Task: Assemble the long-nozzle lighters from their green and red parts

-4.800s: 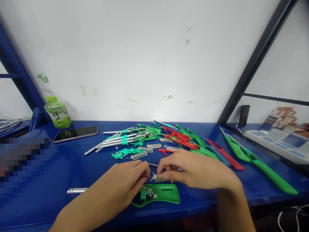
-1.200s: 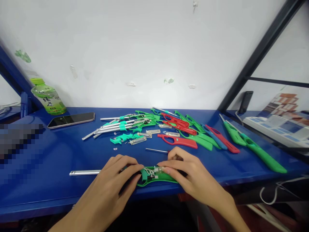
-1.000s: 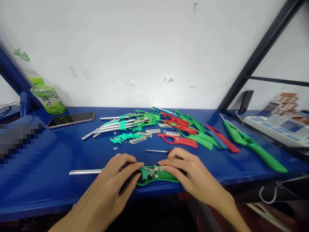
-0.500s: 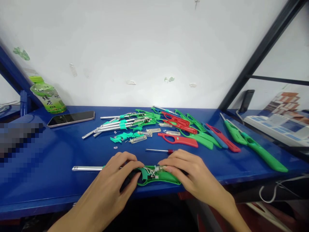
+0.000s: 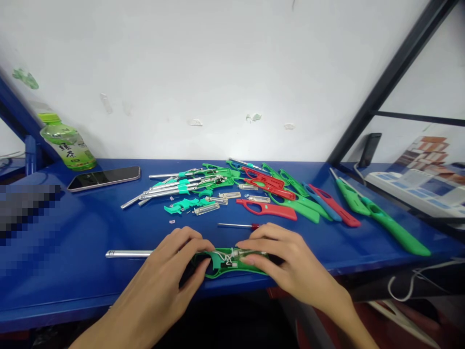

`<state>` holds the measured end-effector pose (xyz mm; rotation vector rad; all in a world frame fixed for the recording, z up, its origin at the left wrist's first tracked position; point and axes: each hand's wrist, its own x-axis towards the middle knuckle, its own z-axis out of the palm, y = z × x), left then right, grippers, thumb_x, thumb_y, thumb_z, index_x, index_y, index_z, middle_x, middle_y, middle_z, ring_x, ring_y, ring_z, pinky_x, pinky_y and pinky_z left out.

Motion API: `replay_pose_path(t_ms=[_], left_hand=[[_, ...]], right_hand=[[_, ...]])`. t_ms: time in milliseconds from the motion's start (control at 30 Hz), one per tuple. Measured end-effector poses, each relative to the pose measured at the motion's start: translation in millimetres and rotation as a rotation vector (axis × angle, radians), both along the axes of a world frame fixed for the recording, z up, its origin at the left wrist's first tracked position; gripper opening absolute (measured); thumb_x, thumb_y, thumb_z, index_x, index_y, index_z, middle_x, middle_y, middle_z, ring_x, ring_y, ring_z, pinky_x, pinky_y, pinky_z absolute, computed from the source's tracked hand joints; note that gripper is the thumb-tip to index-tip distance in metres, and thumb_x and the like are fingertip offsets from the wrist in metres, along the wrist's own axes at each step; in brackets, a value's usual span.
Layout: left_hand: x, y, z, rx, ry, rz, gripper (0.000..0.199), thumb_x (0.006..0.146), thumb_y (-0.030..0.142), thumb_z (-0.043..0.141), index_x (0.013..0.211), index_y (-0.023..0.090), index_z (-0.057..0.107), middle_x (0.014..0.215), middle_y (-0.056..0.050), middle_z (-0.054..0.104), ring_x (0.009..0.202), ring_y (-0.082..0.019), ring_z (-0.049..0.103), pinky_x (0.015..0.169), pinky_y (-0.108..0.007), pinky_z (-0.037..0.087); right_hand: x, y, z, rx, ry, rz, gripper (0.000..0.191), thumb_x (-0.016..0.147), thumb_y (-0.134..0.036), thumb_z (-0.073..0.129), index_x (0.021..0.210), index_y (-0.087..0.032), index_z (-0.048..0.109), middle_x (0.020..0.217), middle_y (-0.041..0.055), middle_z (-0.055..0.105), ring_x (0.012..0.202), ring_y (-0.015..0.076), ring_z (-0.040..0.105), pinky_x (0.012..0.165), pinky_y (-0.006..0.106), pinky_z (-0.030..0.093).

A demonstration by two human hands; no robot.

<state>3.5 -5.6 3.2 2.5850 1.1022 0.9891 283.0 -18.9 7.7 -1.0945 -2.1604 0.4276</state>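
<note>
White wall [image 5: 203, 72], marked with patches of peeled paint, stands behind a blue counter [image 5: 72, 271]. Near the counter's front edge, between the two hands, lies a green lighter casing [image 5: 242, 269], its inside facing up. Its long axis runs left to right, roughly along that edge; the metal tube [image 5: 129, 253] points to the person's left and the handle end lies to the right.

Left hand [image 5: 174, 257]: grip closed about the neck of the casing, fingertips beside the teal trigger [image 5: 216, 261], apparently to steady the body against the counter. Right hand [image 5: 286, 254]: grip pinched on a clear tank [image 5: 239, 252] at the handle, probably to control its seating beside the white wires [image 5: 223, 256]. Whether the tank is fully down cannot be told; the fingers cover much of it.

Just beyond the right hand lies a screwdriver [image 5: 234, 225], its handle partly hidden, seemingly left within easy reach. Farther back, a red casing [image 5: 278, 211] and loose tanks [image 5: 207, 209] are spread out, presumably to leave the front edge for handwork.
</note>
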Motion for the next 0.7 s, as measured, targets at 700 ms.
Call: replay_pose_path(t_ms=[700], left_hand=[[1.7, 2.0, 1.9, 0.111, 0.037, -0.029, 0.022, 0.109, 0.016, 0.054, 0.124, 0.027, 0.066, 0.114, -0.002, 0.068, 0.100, -0.017, 0.070, 0.094, -0.032, 0.057]], right_hand=[[-0.6, 0.0, 0.5, 0.018, -0.024, -0.003, 0.021, 0.110, -0.035, 0.066, 0.120, -0.027, 0.082, 0.110, 0.0033, 0.078, 0.102, 0.0208, 0.071, 0.090, 0.033, 0.055]])
